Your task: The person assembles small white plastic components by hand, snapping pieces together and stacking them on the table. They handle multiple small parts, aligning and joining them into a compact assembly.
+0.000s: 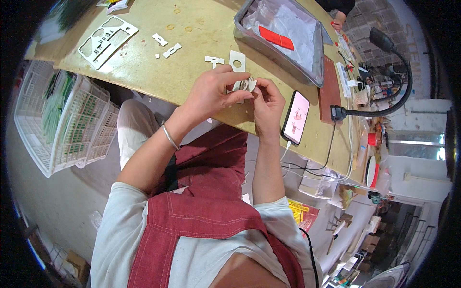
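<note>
Over the near edge of the table, my left hand (216,88) and my right hand (269,103) pinch a small assembly of pale flat pieces (246,85) between their fingertips. Rounded discs show in it; the fingers cover the rest. Just behind the hands lies a flat white piece with a round hole (237,61). Beside it is a small notched white piece (214,60). Two more notched pieces (171,50) lie farther left with a tiny square bit. A white cut-out sheet (106,41) with openings rests at the far left.
A grey tray (278,61) holding clear plastic and a red packet (276,38) stands at the back. A lit phone (297,118) on a cable lies to my right, near a black gooseneck lamp (406,91). White baskets (57,120) stand at left. Another person's hand (339,20) shows far off.
</note>
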### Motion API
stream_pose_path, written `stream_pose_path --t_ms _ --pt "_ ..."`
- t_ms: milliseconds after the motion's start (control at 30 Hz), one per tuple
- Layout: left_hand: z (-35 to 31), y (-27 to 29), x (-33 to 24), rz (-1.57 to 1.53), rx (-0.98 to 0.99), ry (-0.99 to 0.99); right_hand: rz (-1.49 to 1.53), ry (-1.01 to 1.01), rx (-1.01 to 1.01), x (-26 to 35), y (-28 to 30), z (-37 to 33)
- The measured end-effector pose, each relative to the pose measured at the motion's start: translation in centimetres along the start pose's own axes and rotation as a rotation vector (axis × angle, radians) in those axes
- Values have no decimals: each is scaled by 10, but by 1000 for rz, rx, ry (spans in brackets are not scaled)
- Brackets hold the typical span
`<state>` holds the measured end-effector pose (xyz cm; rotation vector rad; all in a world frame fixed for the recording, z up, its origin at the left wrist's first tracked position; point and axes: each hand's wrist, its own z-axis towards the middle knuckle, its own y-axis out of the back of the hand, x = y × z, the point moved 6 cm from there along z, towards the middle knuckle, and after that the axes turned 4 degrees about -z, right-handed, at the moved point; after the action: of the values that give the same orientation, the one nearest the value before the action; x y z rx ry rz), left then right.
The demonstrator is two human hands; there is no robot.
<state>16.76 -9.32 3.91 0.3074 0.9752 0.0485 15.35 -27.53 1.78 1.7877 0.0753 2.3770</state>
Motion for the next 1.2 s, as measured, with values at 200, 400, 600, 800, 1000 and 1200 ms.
stream_pose_path --t_ms 200,400,600,800,1000,1200 --pt "4 -3 5 -45 -12 -4 -264 208 -37 19 -1 -3" --pt "5 -2 8 -27 -1 2 -306 280 -56 34 -4 -8" --pt "3 -1 5 -23 -19 -9 -377 218 -64 47 -7 -6" --pt "3 1 4 -21 -14 -45 -484 218 -122 54 -9 -6" --pt "1 3 13 -125 -19 45 -459 183 -119 55 -8 -7" --pt "4 -3 20 -211 44 124 -399 72 -79 46 -6 -5"
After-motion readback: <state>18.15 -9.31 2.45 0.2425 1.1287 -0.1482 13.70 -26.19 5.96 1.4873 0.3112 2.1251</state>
